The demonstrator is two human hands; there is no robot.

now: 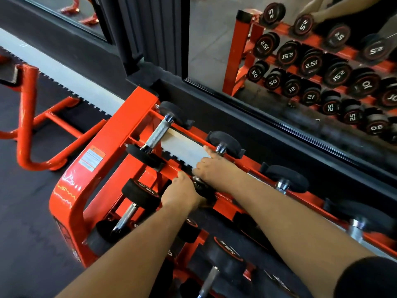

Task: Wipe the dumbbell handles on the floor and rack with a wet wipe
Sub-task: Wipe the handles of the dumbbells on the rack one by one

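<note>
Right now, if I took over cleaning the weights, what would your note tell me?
Left hand: on the front head of the second top-row dumbbell on the orange rack; its grip is hidden.
Right hand: lies over that dumbbell's handle, fingers curled. No wet wipe shows; it may be under the hand.
First top-row dumbbell: bare handle, untouched by either hand. More dumbbells sit to the right and on the lower rows.
Done: cannot tell which handles are clean.
Left: finish this handle, then the others.
</note>
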